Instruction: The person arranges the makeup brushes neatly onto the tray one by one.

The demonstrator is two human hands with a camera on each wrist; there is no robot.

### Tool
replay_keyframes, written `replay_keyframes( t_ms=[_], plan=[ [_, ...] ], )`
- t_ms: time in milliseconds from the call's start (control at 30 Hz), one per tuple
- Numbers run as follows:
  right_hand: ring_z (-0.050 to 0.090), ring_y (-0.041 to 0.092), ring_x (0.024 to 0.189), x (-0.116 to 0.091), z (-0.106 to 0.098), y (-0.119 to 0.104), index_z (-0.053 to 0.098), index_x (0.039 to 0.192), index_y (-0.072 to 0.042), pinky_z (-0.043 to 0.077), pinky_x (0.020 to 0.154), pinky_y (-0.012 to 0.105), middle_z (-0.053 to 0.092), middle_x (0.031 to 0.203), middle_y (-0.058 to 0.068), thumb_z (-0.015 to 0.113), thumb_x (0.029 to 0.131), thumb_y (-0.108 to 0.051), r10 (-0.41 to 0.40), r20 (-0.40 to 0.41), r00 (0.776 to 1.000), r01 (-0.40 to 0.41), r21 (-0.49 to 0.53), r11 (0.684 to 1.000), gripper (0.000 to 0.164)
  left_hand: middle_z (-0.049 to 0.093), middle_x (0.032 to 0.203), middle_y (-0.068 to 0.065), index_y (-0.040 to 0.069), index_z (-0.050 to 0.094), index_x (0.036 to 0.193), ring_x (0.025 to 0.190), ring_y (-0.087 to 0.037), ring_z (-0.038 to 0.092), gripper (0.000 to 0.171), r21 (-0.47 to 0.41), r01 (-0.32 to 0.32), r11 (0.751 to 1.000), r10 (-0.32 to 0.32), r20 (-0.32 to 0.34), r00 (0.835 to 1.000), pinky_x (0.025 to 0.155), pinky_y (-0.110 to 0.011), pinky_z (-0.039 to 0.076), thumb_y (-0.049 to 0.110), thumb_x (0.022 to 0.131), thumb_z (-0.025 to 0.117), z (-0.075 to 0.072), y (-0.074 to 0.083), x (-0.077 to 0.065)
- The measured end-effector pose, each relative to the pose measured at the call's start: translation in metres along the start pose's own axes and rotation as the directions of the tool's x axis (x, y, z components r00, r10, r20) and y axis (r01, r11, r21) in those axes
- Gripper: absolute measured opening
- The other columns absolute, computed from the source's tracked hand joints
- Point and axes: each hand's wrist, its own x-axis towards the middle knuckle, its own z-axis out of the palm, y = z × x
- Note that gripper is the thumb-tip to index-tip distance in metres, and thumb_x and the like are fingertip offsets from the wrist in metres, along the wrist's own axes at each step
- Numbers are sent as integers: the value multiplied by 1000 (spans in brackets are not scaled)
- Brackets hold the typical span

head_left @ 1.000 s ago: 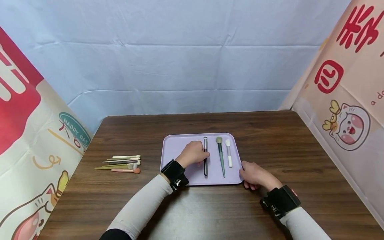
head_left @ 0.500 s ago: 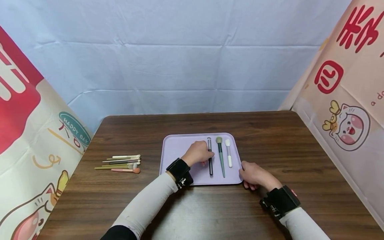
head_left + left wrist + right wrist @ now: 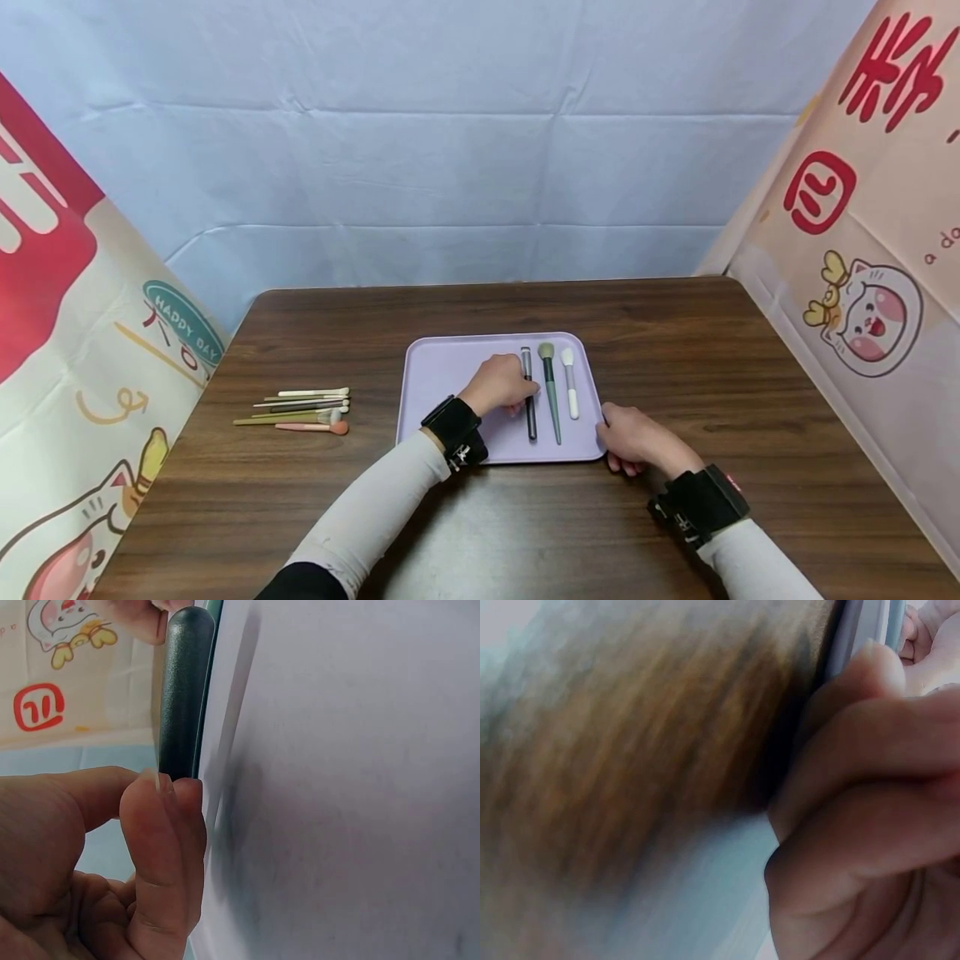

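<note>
My left hand [image 3: 498, 385] is over the lilac tray [image 3: 438, 362], pinching a dark-handled makeup brush [image 3: 530, 417] between thumb and fingers. In the left wrist view the rounded dark handle end [image 3: 184, 690] sticks out past the pinch, close over the tray's pale surface. To the right of it on the tray lie a green makeup brush [image 3: 552, 392] and a shorter white one [image 3: 572, 392], roughly side by side. My right hand [image 3: 637, 437] holds the tray's front right corner; its curled fingers [image 3: 855, 750] show against the rim in the right wrist view.
Left of the tray, several more makeup brushes [image 3: 303, 408] lie in a loose bunch on the brown wooden table [image 3: 360, 500], handles pointing left. A pale blue cloth [image 3: 480, 167] hangs behind the table, and printed cloths flank both sides.
My left hand has carried the dark brush a short way right, closer to the green brush. My right hand has stayed at the tray's corner.
</note>
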Motion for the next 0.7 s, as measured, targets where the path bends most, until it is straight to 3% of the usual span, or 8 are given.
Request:
replay_keyframes(
  t_ms=[700],
  plan=[
    [49, 14, 40, 0, 1, 0, 49, 95, -2, 40, 41, 26, 60, 59, 9, 39, 102, -8, -36, -23, 999, 36, -6, 999, 14, 55, 43, 5, 13, 63, 51, 40, -9, 57, 41, 28, -25, 999, 26, -14, 1000, 45, -22, 40, 20, 91, 67, 8, -2, 4]
  ],
)
